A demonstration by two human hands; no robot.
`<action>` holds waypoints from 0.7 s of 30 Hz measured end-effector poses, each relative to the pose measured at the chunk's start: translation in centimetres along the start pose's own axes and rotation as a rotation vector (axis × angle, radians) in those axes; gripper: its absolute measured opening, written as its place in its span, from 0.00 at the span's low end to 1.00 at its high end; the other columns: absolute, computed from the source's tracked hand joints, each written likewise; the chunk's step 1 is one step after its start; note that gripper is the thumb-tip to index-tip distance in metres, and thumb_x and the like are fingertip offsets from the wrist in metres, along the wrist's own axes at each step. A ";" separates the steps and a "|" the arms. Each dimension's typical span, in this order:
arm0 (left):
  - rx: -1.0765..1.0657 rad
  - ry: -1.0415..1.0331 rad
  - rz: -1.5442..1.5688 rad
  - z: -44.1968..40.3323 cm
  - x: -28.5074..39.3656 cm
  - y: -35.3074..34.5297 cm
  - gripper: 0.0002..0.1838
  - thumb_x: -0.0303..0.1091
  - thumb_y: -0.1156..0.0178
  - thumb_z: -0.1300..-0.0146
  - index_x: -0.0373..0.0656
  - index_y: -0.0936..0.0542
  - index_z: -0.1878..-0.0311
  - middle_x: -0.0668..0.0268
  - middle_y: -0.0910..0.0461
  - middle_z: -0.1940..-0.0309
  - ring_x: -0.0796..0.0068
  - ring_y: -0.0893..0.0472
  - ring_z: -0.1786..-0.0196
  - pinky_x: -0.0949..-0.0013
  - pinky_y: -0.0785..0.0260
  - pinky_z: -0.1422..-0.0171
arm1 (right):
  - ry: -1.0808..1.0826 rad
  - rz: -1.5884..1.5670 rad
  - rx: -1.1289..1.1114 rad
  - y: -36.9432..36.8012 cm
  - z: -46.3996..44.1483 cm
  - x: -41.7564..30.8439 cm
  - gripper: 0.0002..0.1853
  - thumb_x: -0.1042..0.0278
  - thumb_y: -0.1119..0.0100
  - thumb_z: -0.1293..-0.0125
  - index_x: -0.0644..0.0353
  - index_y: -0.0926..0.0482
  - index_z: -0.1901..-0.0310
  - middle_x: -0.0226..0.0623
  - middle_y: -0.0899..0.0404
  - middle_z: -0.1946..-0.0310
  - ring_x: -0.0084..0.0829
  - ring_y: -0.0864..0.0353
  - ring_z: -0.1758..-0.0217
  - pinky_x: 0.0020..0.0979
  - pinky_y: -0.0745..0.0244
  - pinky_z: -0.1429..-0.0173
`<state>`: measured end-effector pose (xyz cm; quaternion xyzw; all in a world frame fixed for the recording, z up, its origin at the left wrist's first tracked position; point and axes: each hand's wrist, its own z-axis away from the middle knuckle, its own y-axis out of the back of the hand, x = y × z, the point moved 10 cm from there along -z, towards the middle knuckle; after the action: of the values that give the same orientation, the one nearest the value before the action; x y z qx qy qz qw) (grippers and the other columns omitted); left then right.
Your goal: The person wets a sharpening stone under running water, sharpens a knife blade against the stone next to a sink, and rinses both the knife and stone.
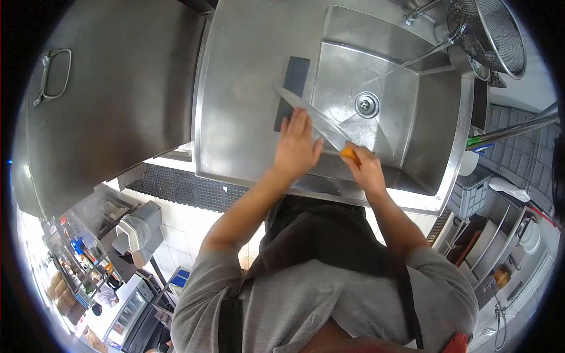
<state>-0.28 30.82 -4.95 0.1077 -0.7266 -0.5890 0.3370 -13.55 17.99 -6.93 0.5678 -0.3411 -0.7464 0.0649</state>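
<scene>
My right hand (366, 169) is wrapped round the orange handle of a long knife (325, 125). Its blade points up and left, with the tip end lying across a dark grey sharpening stone (297, 75). The stone rests lengthwise on the steel counter just left of the sink. My left hand (297, 144) has its fingers stretched out and its thumb apart. Its fingertips reach the blade over the lower part of the stone; whether they press on it I cannot tell.
To the right is a steel sink (406, 112) with a round drain and a thin stream of water. Wire strainers (500, 35) hang at the upper right. A large steel lid with a handle (118, 88) stands left of the counter, and a black mat (182, 187) lies below.
</scene>
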 end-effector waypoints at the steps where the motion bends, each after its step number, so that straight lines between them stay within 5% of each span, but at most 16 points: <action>1: -0.010 -0.014 0.068 0.4 1.0 -0.1 0.31 0.43 0.39 0.32 0.28 0.28 0.35 0.48 0.32 0.31 0.50 0.33 0.25 0.41 0.37 0.25 | 0.014 -0.005 0.050 1.1 0.7 0.4 0.20 0.66 0.31 0.34 0.61 0.18 0.42 0.53 0.16 0.59 0.53 0.15 0.58 0.43 0.20 0.53; 7: 0.041 -0.055 0.190 -7.7 -0.7 -0.7 0.28 0.43 0.39 0.32 0.29 0.25 0.38 0.49 0.30 0.32 0.49 0.31 0.27 0.42 0.37 0.26 | -0.007 0.109 0.126 3.1 -3.0 -0.7 0.21 0.68 0.33 0.33 0.60 0.20 0.39 0.50 0.17 0.58 0.53 0.15 0.59 0.43 0.20 0.54; 14: -0.009 0.027 0.130 1.8 3.0 0.6 0.27 0.44 0.39 0.31 0.32 0.24 0.38 0.49 0.29 0.33 0.53 0.30 0.27 0.34 0.42 0.25 | -0.038 0.051 -0.037 2.0 3.9 0.4 0.21 0.67 0.32 0.33 0.61 0.20 0.40 0.51 0.17 0.56 0.53 0.15 0.54 0.43 0.21 0.49; 21: 0.006 0.012 0.174 -6.5 -1.1 -0.5 0.28 0.43 0.39 0.31 0.33 0.26 0.35 0.52 0.30 0.30 0.53 0.32 0.25 0.32 0.43 0.24 | -0.026 0.138 0.066 2.7 -2.6 -0.9 0.20 0.67 0.34 0.32 0.61 0.21 0.39 0.53 0.17 0.55 0.53 0.16 0.53 0.44 0.22 0.48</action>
<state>4.43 26.16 -5.25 0.0485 -0.7330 -0.5547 0.3908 -11.68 15.27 -4.94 0.5349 -0.4048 -0.7358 0.0931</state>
